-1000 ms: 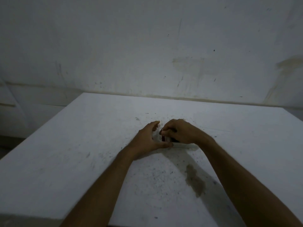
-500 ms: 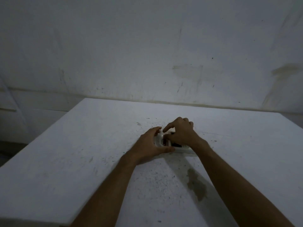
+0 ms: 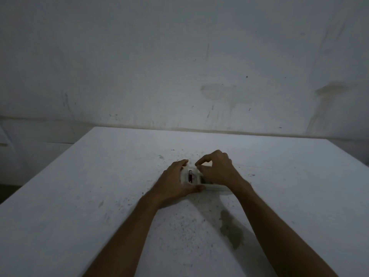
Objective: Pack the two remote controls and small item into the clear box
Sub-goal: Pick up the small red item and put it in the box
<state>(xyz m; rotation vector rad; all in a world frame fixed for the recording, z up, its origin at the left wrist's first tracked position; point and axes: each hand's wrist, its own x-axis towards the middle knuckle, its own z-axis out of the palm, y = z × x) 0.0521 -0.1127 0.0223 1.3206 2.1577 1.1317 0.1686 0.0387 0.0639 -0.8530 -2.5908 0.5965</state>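
The clear box (image 3: 216, 188) lies on the white table (image 3: 99, 196), mostly hidden under my hands. My left hand (image 3: 175, 182) wraps around its left end, thumb along the near side. My right hand (image 3: 216, 169) arches over the box from the right, with thumb and forefinger pinched at its top edge. Between the hands shows a pale item (image 3: 194, 176) with a small dark red slot (image 3: 190, 175). I cannot tell the remote controls apart, and the dim light hides what is inside the box.
The table runs back to a stained grey wall (image 3: 199, 66). A dark stain (image 3: 231, 230) marks the table near my right forearm. The table's left edge drops off to a dark floor (image 3: 12, 188).
My right hand has lifted and arched, its fingers rising from flat on the box to a pinch at its top. The left hand keeps its grip, and more of the pale item shows.
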